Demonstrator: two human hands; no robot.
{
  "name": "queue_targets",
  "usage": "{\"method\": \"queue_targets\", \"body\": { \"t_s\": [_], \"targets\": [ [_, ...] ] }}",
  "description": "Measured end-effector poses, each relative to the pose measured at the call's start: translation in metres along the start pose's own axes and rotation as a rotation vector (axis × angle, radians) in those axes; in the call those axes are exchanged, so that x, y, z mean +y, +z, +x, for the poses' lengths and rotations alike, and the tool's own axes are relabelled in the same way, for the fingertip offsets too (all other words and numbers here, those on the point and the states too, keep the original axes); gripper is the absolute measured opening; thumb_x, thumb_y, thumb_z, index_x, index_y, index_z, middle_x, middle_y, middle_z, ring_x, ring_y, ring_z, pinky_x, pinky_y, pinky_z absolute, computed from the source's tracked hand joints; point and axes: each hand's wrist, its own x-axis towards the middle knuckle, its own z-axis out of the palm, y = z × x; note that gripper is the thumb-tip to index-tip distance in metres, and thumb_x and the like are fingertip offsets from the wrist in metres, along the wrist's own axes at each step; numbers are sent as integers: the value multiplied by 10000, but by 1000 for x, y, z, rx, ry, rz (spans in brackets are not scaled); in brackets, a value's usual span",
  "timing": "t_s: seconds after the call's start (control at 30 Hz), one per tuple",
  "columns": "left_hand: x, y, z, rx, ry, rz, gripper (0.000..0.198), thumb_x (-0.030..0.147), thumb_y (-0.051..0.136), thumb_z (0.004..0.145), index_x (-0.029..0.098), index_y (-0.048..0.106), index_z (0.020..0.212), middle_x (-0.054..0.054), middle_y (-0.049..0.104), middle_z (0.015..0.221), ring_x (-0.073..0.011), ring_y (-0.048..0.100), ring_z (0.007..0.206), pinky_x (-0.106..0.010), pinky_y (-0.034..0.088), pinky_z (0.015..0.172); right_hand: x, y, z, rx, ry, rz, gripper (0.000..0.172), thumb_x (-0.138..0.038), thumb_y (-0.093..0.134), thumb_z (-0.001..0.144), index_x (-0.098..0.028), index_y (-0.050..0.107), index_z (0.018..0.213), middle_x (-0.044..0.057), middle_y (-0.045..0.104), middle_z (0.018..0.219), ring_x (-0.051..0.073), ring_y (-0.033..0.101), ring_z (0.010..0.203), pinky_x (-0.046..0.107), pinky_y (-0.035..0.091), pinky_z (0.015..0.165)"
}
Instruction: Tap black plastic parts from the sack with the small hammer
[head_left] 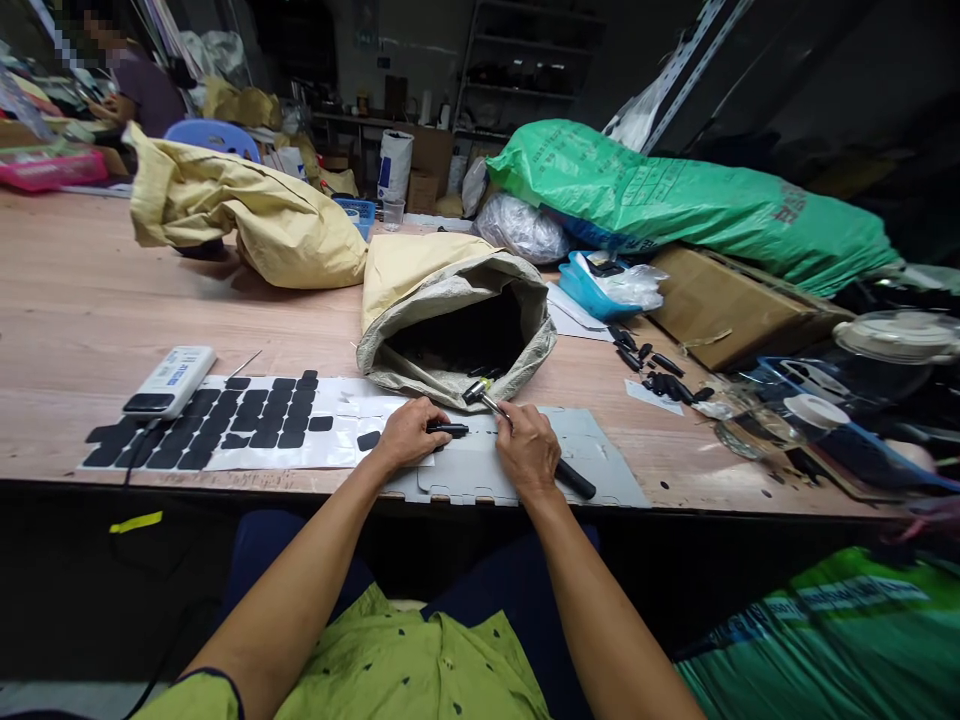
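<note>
My left hand (407, 432) is closed on a small black tube-shaped piece (451, 430), whose end sticks out to the right past the fingertips. Wrapped around the shaft of a small hammer (576, 480) is my right hand (529, 450). The hammer's metal head, with a yellowish face, is raised just up and right of the black piece, apart from it. Its black grip juts out below my right hand. Both hands are over a flat grey board (607, 470). Directly behind them lies a cream sack (420, 265), its dark mouth facing me.
Left on the wooden table (60, 320) are a sheet of black stickers (262, 425) and a white device (172, 380). Another cream sack (300, 235) lies behind. To the right are loose black pieces (664, 385), a cardboard box (735, 300) and a green sack (697, 200). A person sits far left.
</note>
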Motion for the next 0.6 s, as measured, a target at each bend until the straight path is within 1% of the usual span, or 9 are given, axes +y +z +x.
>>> {"method": "queue_targets", "body": {
  "t_s": [0.1, 0.3, 0.4, 0.47, 0.53, 0.57, 0.6],
  "targets": [
    [-1, 0, -1, -4, 19, -13, 155, 302, 677, 801, 227, 729, 927, -4, 601, 840, -182, 561, 857, -297, 434, 753, 1, 5, -4, -10, 3, -34, 264, -223, 546, 890, -210, 692, 1110, 63, 638, 911, 193, 493, 827, 306, 318, 716],
    [1, -6, -1, -38, 62, -37, 181, 318, 594, 878, 211, 716, 960, -21, 616, 874, -188, 557, 886, -312, 436, 813, -2, 4, -4, -9, -10, -58, 275, -220, 543, 880, -214, 681, 1118, 60, 635, 921, 199, 492, 845, 310, 302, 710],
    [9, -13, -7, -51, 80, -141, 197, 317, 553, 896, 213, 710, 954, -25, 623, 871, -189, 564, 885, -309, 442, 817, -3, 3, -4, -14, -5, -60, 285, -207, 549, 867, -215, 674, 1123, 60, 630, 924, 200, 486, 848, 308, 304, 707],
    [20, -21, -19, -63, 87, -253, 201, 322, 556, 889, 206, 705, 958, -31, 632, 879, -190, 569, 880, -304, 443, 801, -3, 3, -4, -20, -4, -60, 289, -203, 548, 865, -216, 672, 1126, 60, 628, 923, 201, 482, 851, 306, 306, 708],
    [35, -29, -38, -134, 87, -392, 198, 329, 587, 870, 202, 704, 968, -31, 648, 910, -185, 578, 872, -295, 444, 786, -3, 3, -4, -19, -6, -59, 289, -206, 543, 866, -215, 673, 1124, 63, 629, 924, 203, 481, 851, 308, 305, 709],
    [42, -32, -49, -208, 81, -470, 195, 330, 613, 855, 203, 704, 971, -28, 656, 922, -179, 583, 864, -287, 445, 779, -3, 3, -4, -15, -7, -58, 289, -207, 541, 865, -214, 674, 1122, 65, 630, 927, 204, 481, 850, 309, 303, 707],
    [49, -34, -60, -306, 68, -544, 195, 330, 640, 837, 205, 704, 972, -22, 661, 916, -171, 585, 843, -276, 446, 761, -3, 3, -4, -11, -7, -57, 290, -208, 540, 863, -213, 675, 1120, 66, 630, 927, 205, 480, 848, 310, 300, 705]
  ]
}}
